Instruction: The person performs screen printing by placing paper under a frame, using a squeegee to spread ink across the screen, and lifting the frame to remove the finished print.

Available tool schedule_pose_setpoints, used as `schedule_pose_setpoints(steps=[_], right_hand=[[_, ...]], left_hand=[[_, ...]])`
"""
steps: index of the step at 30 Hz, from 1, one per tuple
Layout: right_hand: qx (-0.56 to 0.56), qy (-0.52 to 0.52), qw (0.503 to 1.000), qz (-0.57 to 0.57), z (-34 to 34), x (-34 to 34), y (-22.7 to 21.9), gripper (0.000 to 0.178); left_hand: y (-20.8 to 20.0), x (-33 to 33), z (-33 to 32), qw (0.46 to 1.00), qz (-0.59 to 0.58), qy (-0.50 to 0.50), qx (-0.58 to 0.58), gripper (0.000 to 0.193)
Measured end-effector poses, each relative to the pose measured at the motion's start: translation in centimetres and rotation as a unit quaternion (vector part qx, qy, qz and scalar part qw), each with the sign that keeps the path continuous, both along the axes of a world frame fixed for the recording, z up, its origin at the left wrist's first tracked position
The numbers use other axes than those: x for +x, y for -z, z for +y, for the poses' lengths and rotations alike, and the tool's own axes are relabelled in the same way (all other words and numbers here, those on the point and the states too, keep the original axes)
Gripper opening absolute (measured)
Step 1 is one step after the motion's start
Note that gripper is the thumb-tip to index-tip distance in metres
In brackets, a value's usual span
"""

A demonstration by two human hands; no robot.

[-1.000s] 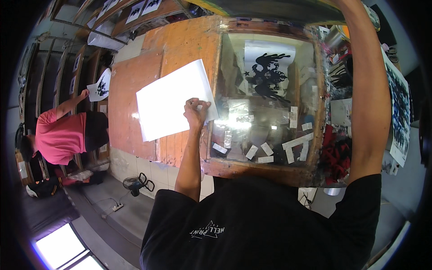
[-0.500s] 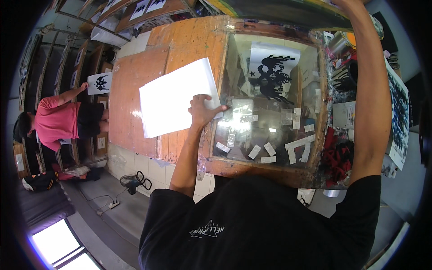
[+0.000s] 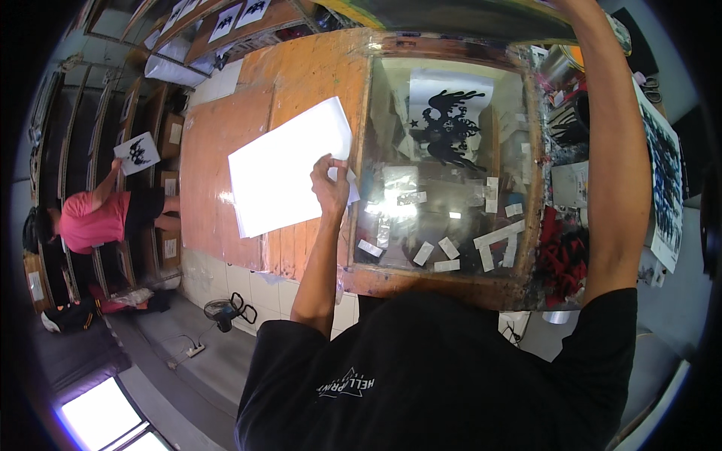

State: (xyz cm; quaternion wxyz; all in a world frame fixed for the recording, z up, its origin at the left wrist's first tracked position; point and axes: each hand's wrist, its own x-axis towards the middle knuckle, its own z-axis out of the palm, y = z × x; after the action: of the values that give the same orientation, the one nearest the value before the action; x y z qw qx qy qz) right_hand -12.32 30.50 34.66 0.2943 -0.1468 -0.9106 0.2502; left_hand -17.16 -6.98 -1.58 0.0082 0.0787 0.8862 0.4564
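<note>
hand point(image 3: 329, 183) pinches one white sheet point(image 3: 286, 177)

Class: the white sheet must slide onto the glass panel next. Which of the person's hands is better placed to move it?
Left. The left hand already pinches the white sheet's corner beside the glass panel; the right arm reaches up out of view.

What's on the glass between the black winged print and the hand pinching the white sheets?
In the head view, between the black winged print and the left hand on the white paper sheets, lie the glass panel's wooden frame edge and bare, glaring glass.
</note>
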Motion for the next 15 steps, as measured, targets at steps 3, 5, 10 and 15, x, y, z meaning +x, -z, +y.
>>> schedule_pose_setpoints(steps=[3, 5, 10, 15], right_hand=[[-0.014, 0.0, 1.0, -0.001, 0.0, -0.2, -0.2, 0.031], [0.011, -0.002, 1.0, 0.0, 0.7, -0.3, -0.2, 0.031], [0.107, -0.043, 0.993, 0.024, 3.2, -1.5, 0.8, 0.032], [0.114, -0.042, 0.992, 0.034, 4.3, -3.0, 1.2, 0.023]], left_hand=[[0.6, -0.3, 2.7, 0.99, -0.001, 0.142, 0.026, 0.013], [-0.4, 1.9, 7.6, 0.974, -0.06, 0.216, -0.015, 0.013], [2.0, 6.9, 18.4, 0.935, 0.035, 0.337, -0.103, 0.016], [3.5, 10.2, 26.0, 0.872, 0.122, 0.452, -0.14, 0.057]])
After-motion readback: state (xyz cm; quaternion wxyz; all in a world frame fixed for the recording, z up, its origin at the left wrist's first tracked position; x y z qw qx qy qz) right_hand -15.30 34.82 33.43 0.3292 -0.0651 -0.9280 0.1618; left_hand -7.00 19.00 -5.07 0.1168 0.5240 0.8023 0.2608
